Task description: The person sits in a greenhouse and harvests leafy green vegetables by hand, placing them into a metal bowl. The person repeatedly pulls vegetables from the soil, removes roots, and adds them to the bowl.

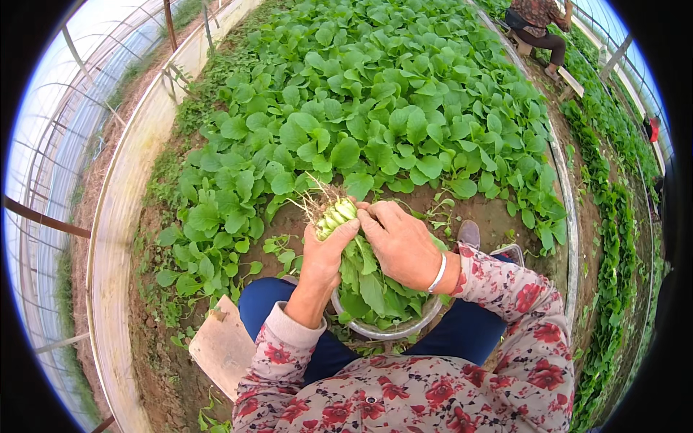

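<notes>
My left hand [324, 257] is closed around a bunch of leafy green seedlings [337, 215], with pale stems and soil-covered roots pointing up and away from me. My right hand [398, 238] touches the bunch from the right, thumb and fingertips at the stems beside my left thumb; whether it pinches a stem is hidden. The leaves of the bunch hang down over a round metal basin [387, 331] between my knees, where more green leaves lie.
Dense leafy greens [379, 108] grow ahead, bordered by a pale low wall [116, 216] on the left and a narrow edging strip [568, 216] on the right. A flat board [222, 346] lies by my left knee. A seated person [541, 27] is at the upper right.
</notes>
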Demonstrator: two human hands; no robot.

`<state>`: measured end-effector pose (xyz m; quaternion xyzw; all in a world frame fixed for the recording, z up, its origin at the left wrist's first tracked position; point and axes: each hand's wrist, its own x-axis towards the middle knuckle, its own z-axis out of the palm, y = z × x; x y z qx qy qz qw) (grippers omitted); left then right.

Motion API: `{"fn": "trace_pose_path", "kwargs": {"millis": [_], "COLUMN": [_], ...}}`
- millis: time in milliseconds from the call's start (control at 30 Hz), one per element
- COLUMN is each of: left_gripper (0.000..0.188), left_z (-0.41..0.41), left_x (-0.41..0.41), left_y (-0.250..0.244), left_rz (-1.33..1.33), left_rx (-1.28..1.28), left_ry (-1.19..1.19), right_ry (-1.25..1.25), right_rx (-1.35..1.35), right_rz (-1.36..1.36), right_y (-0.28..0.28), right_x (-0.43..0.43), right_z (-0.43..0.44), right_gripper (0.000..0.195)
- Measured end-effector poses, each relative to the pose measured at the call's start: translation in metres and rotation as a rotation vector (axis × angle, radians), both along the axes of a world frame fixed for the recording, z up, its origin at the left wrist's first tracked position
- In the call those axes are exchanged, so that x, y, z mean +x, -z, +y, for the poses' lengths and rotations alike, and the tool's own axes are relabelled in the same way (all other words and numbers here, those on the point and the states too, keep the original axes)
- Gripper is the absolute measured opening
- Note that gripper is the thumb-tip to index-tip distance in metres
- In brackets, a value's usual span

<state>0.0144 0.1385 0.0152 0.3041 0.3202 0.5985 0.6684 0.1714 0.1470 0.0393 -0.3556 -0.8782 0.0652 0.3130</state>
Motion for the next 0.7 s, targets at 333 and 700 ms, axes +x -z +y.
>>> {"fn": "trace_pose_path", "kwargs": {"millis": [333,700], "left_gripper": [0.032,0.039], "left_z": [-0.017,-0.028], "left_x": [-0.007,-0.036], "left_y": [-0.007,-0.041], "left_rz": [0.025,0.619], "left_rx": [-0.148,0.103], "left_ry": [-0.151,-0.258], "right_ry": [-0.193,-0.218], "right_rx": [-0.142,-0.632], "right_rz": [0.180,-0.569], "right_y": [0.013,0.259], "right_x": [-0.010,-0.016], "right_z": [0.005,0.135], "right_gripper": [0.028,0.018]}}
